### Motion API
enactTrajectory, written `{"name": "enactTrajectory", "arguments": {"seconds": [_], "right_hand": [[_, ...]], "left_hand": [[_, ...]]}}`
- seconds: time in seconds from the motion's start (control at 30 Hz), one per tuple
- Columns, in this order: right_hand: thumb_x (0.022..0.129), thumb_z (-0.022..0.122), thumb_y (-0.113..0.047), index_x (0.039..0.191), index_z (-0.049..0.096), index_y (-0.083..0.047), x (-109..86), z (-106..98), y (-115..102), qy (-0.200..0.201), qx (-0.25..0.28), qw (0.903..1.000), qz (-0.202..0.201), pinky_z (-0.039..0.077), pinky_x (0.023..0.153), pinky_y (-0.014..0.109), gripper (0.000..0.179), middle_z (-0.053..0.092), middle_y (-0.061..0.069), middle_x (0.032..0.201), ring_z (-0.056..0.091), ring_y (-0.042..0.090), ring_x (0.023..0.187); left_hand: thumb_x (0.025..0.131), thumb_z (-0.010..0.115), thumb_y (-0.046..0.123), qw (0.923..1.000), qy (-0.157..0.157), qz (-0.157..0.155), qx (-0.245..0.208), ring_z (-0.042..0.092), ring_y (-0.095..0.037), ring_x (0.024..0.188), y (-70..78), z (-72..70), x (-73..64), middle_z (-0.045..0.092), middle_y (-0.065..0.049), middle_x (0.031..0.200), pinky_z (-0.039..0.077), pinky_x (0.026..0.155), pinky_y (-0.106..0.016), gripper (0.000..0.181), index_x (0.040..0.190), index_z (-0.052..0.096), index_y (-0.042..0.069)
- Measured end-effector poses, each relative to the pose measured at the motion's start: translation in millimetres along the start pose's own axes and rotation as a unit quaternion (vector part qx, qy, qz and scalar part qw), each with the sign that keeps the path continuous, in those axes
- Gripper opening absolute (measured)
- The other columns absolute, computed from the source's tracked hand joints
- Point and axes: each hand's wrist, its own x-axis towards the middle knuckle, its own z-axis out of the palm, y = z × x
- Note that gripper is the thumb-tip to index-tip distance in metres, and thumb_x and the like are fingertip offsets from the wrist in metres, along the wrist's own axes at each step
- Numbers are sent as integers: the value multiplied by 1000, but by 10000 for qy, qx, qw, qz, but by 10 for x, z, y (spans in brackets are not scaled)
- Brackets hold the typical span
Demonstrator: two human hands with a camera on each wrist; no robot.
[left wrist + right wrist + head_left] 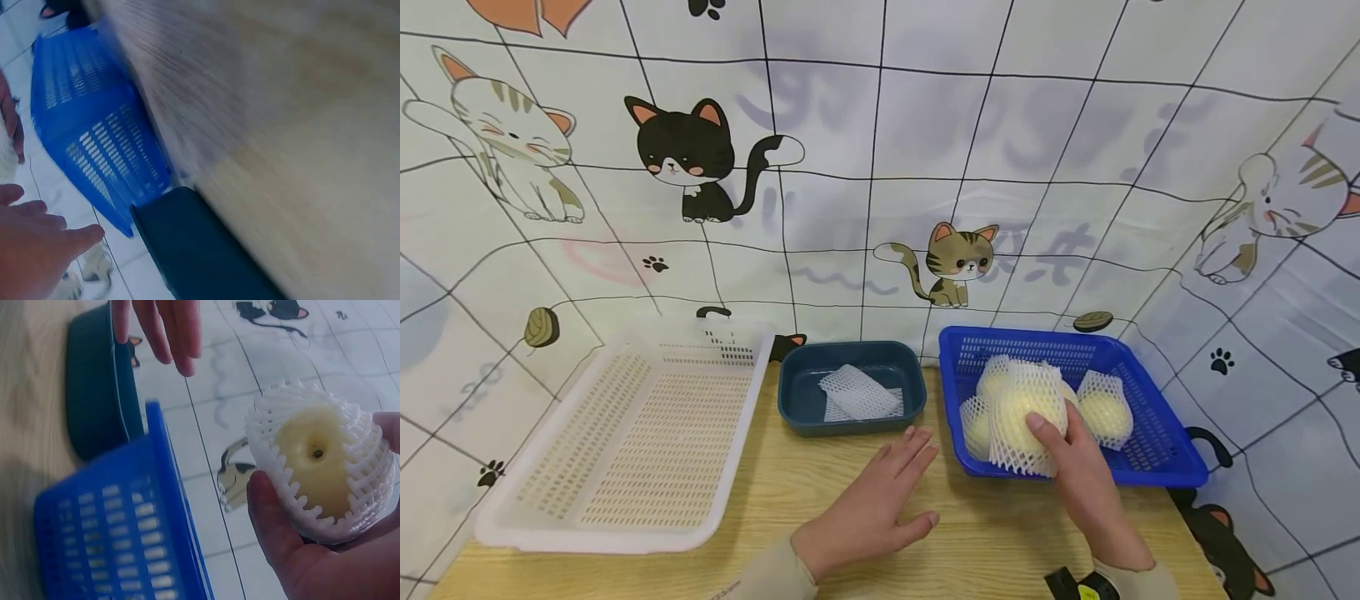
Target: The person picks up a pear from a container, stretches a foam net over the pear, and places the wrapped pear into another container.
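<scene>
My right hand (1086, 479) grips a pale yellow apple (315, 453) in a white foam net sleeve (1011, 454), thumb on one side and fingers on the other. In the right wrist view, the sleeve's open end shows the fruit's dimpled end with a dark spot. The held fruit is over the front of a blue basket (1157, 477), where several more netted fruits (1105, 417) lie. My left hand (876, 508), holding nothing, has its fingers extended near the front of a dark teal tray (850, 430). White foam nets (861, 393) lie in that tray.
At the left stands a large white slotted basket (625, 542) with only its bare bottom showing. The wooden table (985, 533) carries all the containers. A cat-printed tile-pattern sheet (827, 117) rises behind and at both sides.
</scene>
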Motion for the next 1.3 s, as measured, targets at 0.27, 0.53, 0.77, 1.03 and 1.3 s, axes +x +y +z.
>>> {"name": "enactTrajectory", "arguments": {"seconds": [0.27,0.53,0.77,1.03,1.3], "right_hand": [[109,46,-48,161,17,-4,131,-331,69,229,-1104,9927,422,42,107,32,74,39,20,149,43,25,131],[106,53,-49,161,8,7,273,-529,117,127,-1827,9816,547,43,102,60,90,33,33,150,43,45,131],[101,58,-57,158,-4,13,442,-627,176,-306,-2963,9495,986,37,105,73,110,12,44,158,29,61,140],[97,61,-61,153,3,22,545,-567,263,-782,-3830,9136,1117,44,100,69,116,24,49,152,39,62,134],[93,61,-68,143,24,29,594,-507,271,-914,-4786,8658,1144,52,88,64,116,47,49,134,57,60,115]], "left_hand": [[104,50,59,9869,-414,698,1397,15,-31,157,-1,191,237,10,-12,173,27,121,-57,85,165,22,7],[104,44,63,9812,-593,787,1657,13,-26,158,-19,241,266,10,-9,173,23,122,-57,85,165,21,9],[104,45,62,9795,-600,785,1753,11,-26,158,-29,237,275,11,-9,173,24,122,-58,84,165,23,9],[104,45,61,9797,-629,751,1748,10,-25,159,-37,227,267,10,-8,173,22,123,-57,83,165,23,10],[105,40,62,9795,-726,711,1737,7,-24,159,-26,253,280,8,-8,173,21,124,-55,83,166,20,10]]}}
